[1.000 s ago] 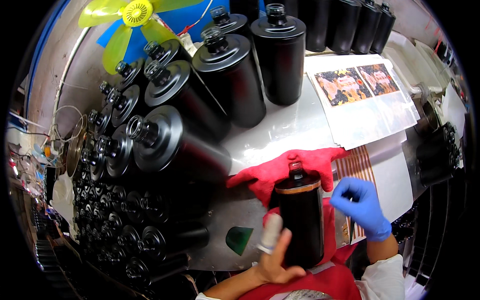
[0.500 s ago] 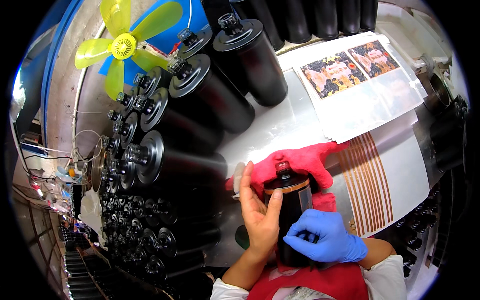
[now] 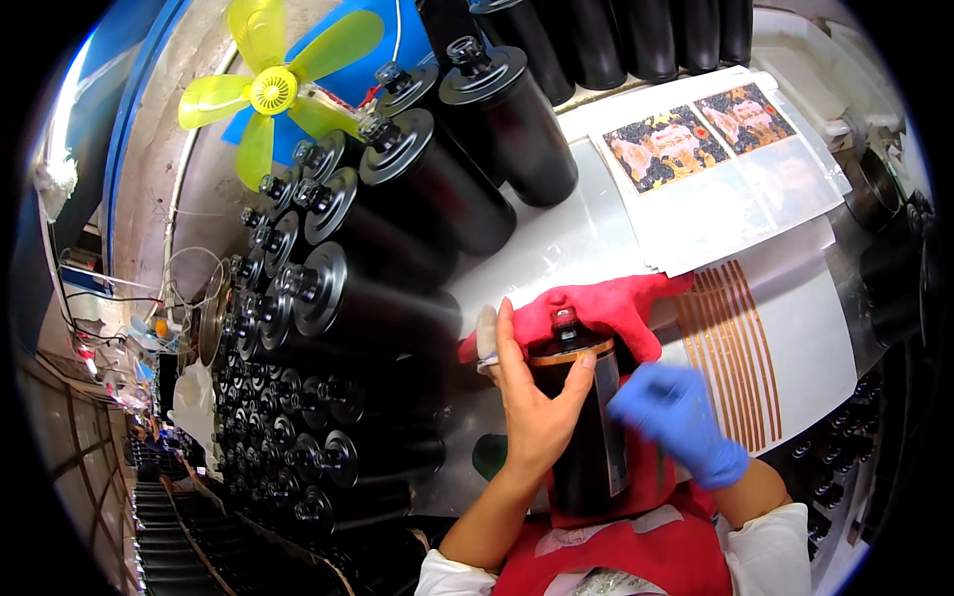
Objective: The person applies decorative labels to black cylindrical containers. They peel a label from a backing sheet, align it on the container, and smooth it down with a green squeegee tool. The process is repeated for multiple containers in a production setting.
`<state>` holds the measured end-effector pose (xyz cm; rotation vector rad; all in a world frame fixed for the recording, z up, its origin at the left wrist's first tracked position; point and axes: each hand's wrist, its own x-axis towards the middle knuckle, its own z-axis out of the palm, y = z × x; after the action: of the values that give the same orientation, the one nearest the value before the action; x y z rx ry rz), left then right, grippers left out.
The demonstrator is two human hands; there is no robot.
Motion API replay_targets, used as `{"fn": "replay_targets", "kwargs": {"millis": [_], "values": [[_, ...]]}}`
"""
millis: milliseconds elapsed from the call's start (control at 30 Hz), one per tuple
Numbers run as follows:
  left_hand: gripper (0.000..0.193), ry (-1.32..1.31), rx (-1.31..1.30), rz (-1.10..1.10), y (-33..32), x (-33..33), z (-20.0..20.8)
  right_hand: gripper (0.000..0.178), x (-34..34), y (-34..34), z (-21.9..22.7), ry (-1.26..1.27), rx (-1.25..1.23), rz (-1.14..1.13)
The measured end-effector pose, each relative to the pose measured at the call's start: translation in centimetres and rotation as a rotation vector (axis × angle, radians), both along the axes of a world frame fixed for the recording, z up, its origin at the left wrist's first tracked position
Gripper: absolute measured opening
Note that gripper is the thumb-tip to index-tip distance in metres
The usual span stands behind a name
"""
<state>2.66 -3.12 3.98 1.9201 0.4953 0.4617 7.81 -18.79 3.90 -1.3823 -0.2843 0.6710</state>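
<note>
A black glass bottle [image 3: 586,447] with a clear-topped neck stands in front of me, leaning slightly, a copper-coloured band [image 3: 602,348] round its shoulder. My bare left hand [image 3: 537,422] grips its left side, thumb against the band and fingers stretched up behind. Beside those fingers is a whitish piece [image 3: 487,333], perhaps a covered fingertip; I cannot make it out. My right hand [image 3: 681,422], in a blue glove, hovers at the bottle's right side, its fingers smeared by motion. Whether it holds anything is not visible. A red cloth [image 3: 611,298] lies behind the bottle.
Several copper-coloured strips [image 3: 730,358] lie on a white sheet at the right. Behind them are papers with printed pictures [image 3: 735,214]. Large black bottles [image 3: 427,189] crowd the left and back, under a yellow-green fan [image 3: 273,91]. A white tray [image 3: 810,74] sits far right.
My right hand has lifted from the bottle's lower front and moved up and right. My left hand stays on the bottle, its thumb slightly further right. The whole view has shifted a little.
</note>
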Motion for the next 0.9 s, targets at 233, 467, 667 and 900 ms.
{"fn": "replay_targets", "kwargs": {"millis": [233, 467, 667, 900], "values": [[0.110, -0.186, 0.326, -0.331, -1.9, -5.4, 0.7, 0.038, 0.7, -8.3, -4.4, 0.685, 0.342, -0.475], [0.113, -0.029, 0.952, -0.396, -4.2, -9.8, -1.8, 0.032, 0.4, 1.2, 3.9, -0.492, -0.135, -0.184], [0.126, 0.021, 0.684, -0.507, -2.7, -10.5, -2.5, 0.034, -0.3, 3.0, 3.9, -0.487, -0.307, -0.187], [0.127, 0.193, 0.426, -0.677, 0.1, -11.3, -6.4, 0.035, 0.2, 0.6, -0.6, -0.334, -0.210, -0.339]]}}
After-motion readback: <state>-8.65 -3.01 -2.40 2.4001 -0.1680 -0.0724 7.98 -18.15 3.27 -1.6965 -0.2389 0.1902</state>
